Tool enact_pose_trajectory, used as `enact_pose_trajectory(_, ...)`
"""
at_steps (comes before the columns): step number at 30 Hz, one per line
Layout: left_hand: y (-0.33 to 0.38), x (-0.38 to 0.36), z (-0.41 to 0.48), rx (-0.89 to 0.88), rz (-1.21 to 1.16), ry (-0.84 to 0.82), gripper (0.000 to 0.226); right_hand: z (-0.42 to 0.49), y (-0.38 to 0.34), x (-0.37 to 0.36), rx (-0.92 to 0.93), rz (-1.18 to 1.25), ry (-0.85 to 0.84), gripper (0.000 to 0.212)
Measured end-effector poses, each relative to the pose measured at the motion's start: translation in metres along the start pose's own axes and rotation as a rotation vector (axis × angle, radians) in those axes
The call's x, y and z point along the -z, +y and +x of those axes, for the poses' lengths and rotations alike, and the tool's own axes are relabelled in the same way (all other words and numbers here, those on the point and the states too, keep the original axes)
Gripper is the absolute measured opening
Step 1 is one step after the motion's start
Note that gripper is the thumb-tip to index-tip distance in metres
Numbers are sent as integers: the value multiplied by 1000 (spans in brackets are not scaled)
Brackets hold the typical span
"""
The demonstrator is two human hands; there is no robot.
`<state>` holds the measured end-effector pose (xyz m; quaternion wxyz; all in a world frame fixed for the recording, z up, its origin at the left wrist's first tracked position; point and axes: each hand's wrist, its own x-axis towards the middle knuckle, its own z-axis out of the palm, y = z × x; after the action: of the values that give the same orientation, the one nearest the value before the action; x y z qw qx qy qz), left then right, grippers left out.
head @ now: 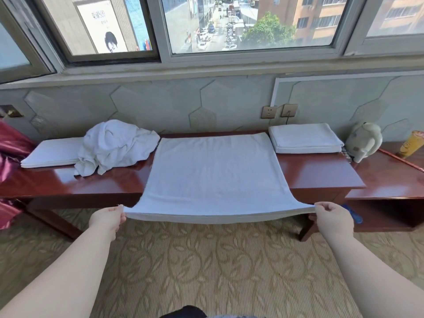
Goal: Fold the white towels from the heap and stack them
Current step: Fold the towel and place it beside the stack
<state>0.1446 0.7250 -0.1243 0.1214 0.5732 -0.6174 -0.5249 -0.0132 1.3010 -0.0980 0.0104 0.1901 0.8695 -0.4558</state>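
A white terry towel lies spread flat on the glossy reddish-brown wooden surface, its near edge lifted past the front. The left hand at 8 o'clock and the right hand at 4 o'clock each have a closed grip, pinching a near corner. The crumpled heap of white towels sits at 10 o'clock, and the folded stack of white towels at 2 o'clock.

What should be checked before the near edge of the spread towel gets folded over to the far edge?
1. Left hand grip on the near left corner: ok, pinched.
2. Right hand grip on the near right corner: ok, pinched.
3. Spread towel lying smooth on the table: ok.
4. Far left corner clear of the heap: cannot tell, they meet.
5. Top of the folded stack free: ok.
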Motion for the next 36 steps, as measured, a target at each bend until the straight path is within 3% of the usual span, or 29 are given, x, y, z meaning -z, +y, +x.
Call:
enact_pose_trajectory(10,69,-28,53,25,-153,1,25,67,-68,-30,-22,142,45,17)
enact_pose_trajectory(17,147,-86,116,-90,-158,-235,9,172,-115,-84,-59,234,24,27)
enact_pose_trajectory(21,191,-120,172,-243,-35,-208,13,213,-165,-116,14,90,10,17)
enact_pose_trajectory(25,230,-143,205,-354,205,-96,19,240,-205,-141,58,-165,74,29)
enact_pose_trajectory(29,259,-175,223,-269,131,-175,13,299,-187,-175,-1,-140,96,28)
enact_pose_trajectory(32,271,-198,238,-164,1,-205,31,284,-228,-191,-6,-24,123,21)
enact_pose_trajectory(36,284,-222,253,-107,-88,-217,25,312,-248,-217,-24,106,108,20)
